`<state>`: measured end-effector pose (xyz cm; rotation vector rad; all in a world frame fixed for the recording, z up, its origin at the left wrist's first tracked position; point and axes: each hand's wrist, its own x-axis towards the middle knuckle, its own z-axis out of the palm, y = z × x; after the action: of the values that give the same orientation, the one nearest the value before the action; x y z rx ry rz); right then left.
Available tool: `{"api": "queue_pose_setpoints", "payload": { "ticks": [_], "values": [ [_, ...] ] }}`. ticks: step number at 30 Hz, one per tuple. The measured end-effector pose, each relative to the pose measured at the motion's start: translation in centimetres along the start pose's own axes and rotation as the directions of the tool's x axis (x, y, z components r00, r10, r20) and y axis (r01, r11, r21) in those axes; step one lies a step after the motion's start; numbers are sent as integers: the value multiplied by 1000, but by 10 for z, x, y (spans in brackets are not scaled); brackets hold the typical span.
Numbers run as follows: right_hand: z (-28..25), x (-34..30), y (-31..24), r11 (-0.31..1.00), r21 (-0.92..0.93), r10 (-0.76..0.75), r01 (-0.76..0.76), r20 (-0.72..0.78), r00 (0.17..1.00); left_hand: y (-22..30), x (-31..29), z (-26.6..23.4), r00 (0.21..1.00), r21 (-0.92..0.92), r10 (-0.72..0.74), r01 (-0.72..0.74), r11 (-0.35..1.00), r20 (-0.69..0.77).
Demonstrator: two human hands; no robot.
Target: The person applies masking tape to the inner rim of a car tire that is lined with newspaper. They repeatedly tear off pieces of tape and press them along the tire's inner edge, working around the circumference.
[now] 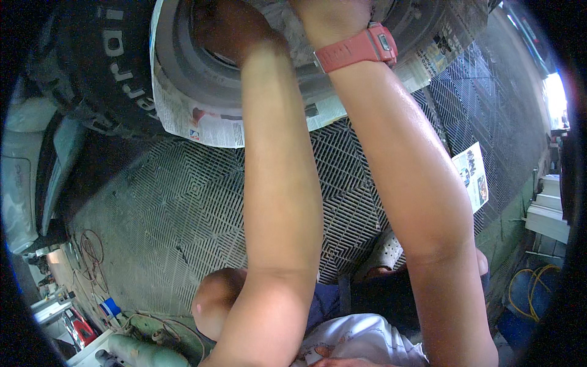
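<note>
Both my arms reach up to a grey wheel rim [208,85] at the top of the view. My left hand [235,27] is inside the rim, dark and blurred, its fingers lost in shadow. My right hand [333,15] is at the rim's centre, cut off by the upper edge, so its fingers do not show. A red wristwatch [361,50] is on my right wrist. Newspaper sheets [214,128] ring the rim, between it and a black tire [122,67] with raised white letters. What either hand holds, if anything, cannot be seen.
Grey slatted floor tiles [183,202] lie below. A loose printed sheet [472,177] lies on the right. A light-coloured vehicle part [24,177] stands at left, with a reddish hose [92,257] and a green cylinder [140,352] nearer. A yellow cord [529,293] hangs over blue at lower right.
</note>
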<state>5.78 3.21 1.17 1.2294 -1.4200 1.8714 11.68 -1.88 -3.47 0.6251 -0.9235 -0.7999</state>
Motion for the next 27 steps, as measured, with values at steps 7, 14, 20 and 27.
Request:
{"api": "queue_pose_setpoints", "payload": {
  "ticks": [7, 14, 20, 27],
  "values": [
    [3, 2, 1, 998, 35, 57, -57, 20, 998, -4, 4, -4, 1000, 4, 7, -7, 1000, 2],
    [12, 0, -9, 957, -10, 291, -291, 41, 956, -5, 8, -14, 1000, 36, 19, -19, 999, -1],
    [12, 7, -3, 966, -83, 245, -244, 3, 969, -7, 5, -4, 1000, 23, 15, -15, 1000, -7],
    [21, 1, 4, 980, -59, 186, -190, -61, 981, -9, 5, -12, 1000, 47, 21, -20, 999, -9]
  ]
}}
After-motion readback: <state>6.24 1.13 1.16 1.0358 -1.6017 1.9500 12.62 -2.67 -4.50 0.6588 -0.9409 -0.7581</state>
